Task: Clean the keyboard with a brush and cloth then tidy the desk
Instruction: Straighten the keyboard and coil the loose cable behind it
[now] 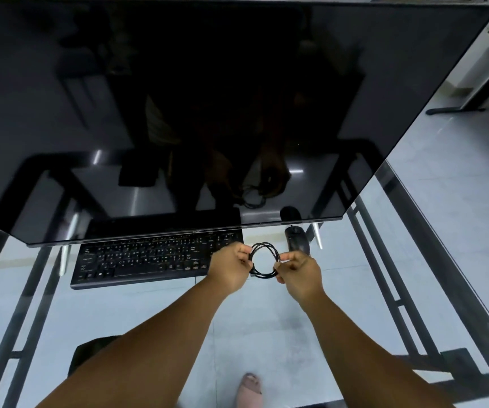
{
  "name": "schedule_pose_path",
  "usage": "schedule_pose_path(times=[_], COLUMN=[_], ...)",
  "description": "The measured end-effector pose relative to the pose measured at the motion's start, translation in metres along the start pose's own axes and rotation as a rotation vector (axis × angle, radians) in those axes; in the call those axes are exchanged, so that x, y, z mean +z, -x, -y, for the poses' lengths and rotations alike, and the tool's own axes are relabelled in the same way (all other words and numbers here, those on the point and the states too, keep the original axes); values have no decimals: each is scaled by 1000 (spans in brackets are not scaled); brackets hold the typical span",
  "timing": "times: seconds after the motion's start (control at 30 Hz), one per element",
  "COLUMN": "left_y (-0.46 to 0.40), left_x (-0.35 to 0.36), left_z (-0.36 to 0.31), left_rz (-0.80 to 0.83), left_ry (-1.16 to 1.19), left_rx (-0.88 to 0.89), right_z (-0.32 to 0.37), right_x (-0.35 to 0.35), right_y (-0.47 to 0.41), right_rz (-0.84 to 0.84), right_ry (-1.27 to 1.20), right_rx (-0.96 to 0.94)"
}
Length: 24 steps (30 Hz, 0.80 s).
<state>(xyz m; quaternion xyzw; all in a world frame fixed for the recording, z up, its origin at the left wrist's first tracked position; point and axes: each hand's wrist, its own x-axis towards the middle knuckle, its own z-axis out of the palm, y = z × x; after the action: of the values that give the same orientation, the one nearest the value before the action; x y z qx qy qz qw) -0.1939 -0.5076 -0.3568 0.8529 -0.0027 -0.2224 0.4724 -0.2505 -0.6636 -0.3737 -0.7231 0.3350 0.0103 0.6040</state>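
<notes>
A black keyboard [146, 260] lies on the glass desk [149, 307] under the lower edge of the monitor. Just right of it, both hands hold a black cable [262, 252] wound into a small round coil. My left hand [230, 267] pinches the coil's left side. On the coil's right side, my right hand [297, 273] grips the loops. A black mouse [297, 238] rests on the glass directly behind my right hand. No brush or cloth is in view.
A large dark monitor [208, 107] fills the upper view and overhangs the keyboard's back edge. The desk's black metal frame [384, 278] shows through the glass. Below the glass are a dark stool [90, 354], a foot [250, 390] and tiled floor.
</notes>
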Motion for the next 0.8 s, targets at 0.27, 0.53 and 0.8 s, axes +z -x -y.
schedule_pose_path(times=[0.27, 0.53, 0.8], left_y=[-12, -5, 3], left_x=[15, -2, -11], left_z=[12, 41, 55], left_rz=[41, -151, -135], left_ry=[-342, -533, -614], left_rx=[70, 77, 59], right_z=[-23, -15, -11], right_x=[10, 26, 32], right_y=[-27, -36, -44], right_rz=[-159, -254, -322], right_ry=[91, 45, 94], right_rx=[50, 85, 106])
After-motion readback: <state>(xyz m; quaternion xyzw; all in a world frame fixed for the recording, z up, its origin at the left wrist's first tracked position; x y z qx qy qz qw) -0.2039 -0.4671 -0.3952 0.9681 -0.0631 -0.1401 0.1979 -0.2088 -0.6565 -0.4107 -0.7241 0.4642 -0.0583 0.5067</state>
